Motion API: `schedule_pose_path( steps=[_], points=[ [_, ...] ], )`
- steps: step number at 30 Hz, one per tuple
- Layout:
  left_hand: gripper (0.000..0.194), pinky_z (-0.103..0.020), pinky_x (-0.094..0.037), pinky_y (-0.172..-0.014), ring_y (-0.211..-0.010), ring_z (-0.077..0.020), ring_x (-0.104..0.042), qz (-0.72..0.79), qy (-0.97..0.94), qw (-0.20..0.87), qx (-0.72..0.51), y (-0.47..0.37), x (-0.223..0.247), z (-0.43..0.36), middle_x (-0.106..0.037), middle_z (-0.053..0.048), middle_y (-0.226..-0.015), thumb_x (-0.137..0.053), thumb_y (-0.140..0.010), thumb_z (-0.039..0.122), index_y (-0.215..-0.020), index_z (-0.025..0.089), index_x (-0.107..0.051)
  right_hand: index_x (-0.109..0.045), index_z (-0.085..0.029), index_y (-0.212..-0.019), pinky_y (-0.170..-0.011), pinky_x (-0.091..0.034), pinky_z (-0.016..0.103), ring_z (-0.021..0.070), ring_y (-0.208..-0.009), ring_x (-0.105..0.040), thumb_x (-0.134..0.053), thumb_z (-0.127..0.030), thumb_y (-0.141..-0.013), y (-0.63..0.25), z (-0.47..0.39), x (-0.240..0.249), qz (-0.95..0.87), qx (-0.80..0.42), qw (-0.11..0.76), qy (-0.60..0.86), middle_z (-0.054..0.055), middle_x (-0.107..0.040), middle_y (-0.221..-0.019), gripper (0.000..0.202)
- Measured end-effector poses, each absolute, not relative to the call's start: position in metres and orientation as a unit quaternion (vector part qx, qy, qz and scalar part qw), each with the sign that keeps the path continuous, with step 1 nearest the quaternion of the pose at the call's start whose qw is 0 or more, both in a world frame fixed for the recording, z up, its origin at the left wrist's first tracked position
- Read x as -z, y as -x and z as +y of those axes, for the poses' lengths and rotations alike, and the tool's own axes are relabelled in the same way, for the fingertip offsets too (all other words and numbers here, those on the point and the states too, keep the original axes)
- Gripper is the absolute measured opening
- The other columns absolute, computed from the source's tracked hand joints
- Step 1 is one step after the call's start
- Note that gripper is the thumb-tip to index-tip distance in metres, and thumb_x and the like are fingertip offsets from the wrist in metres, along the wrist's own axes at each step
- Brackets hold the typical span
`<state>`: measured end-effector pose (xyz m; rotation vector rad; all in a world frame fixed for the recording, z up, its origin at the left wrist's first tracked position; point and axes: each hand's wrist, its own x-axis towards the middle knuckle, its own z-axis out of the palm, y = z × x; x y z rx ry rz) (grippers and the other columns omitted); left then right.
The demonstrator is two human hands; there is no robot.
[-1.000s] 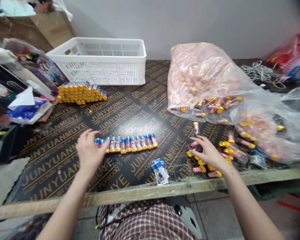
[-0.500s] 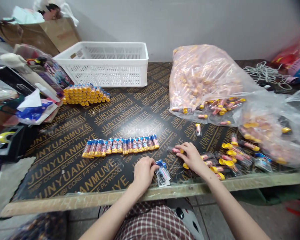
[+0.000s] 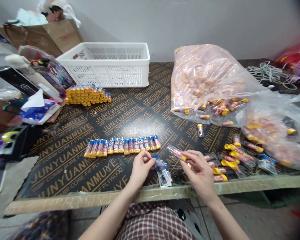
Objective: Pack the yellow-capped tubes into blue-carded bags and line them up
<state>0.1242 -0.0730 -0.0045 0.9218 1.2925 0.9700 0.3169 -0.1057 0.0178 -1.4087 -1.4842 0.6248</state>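
Observation:
My right hand (image 3: 196, 166) grips a clear tube (image 3: 176, 152) by its yellow-capped end; pink content shows inside, and the tube points up and left. My left hand (image 3: 143, 166) pinches the top corner of a blue-and-clear sleeve (image 3: 158, 161), over a small pile of flat printed sleeves (image 3: 165, 177) near the table's front edge. Beyond my left hand lies a row of blue-wrapped tubes with yellow ends (image 3: 121, 145). Several unwrapped yellow-capped tubes (image 3: 230, 160) lie loose to the right of my right hand.
A white basket (image 3: 115, 73) stands at the back, with stacked wrapped tubes (image 3: 87, 95) at its front left. Large plastic bags of tubes (image 3: 202, 73) fill the back right. A single tube (image 3: 200, 130) stands near them. Paper bag (image 3: 62, 35) and bottles are at the left.
My right hand has lifted the tube off the table and turned, now holding it by its yellow end. My left hand has drawn a sleeve slightly up and left from the pile.

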Motion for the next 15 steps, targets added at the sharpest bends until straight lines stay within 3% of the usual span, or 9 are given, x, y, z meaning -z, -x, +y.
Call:
schedule_pose_path(
  steps=[5, 9, 15],
  points=[
    [0.044, -0.019, -0.043, -0.055, -0.052, -0.0081, -0.056, 0.513, -0.205, 0.678, -0.484, -0.113, -0.009, -0.062, -0.065, 0.002, -0.063, -0.081, -0.046, 0.016, -0.084, 0.016, -0.058, -0.065, -0.028, -0.108, -0.076, -0.056, 0.032, 0.0194, -0.095, -0.058, -0.058, -0.020, -0.085, -0.306, -0.121, -0.019, -0.605, -0.276, 0.508, 0.548, 0.006, -0.055, -0.108, 0.025],
    [0.033, -0.020, -0.047, -0.058, -0.056, -0.0074, -0.057, 0.503, -0.142, 0.681, -0.513, -0.110, -0.009, -0.059, -0.064, 0.001, -0.064, -0.085, -0.046, 0.025, -0.068, 0.012, -0.065, -0.064, -0.030, -0.111, -0.079, -0.055, 0.035, 0.0204, -0.095, -0.059, -0.058, -0.017, -0.085, -0.297, -0.128, -0.015, -0.618, -0.266, 0.495, 0.549, 0.006, -0.056, -0.108, 0.029],
    [0.035, -0.020, -0.045, -0.056, -0.054, -0.0072, -0.055, 0.512, -0.119, 0.670, -0.524, -0.108, -0.009, -0.057, -0.065, 0.000, -0.059, -0.087, -0.042, 0.034, -0.062, 0.012, -0.068, -0.063, -0.030, -0.114, -0.084, -0.052, 0.040, 0.0226, -0.099, -0.058, -0.058, -0.016, -0.084, -0.289, -0.131, -0.007, -0.637, -0.245, 0.494, 0.539, 0.007, -0.059, -0.108, 0.033]
  ],
)
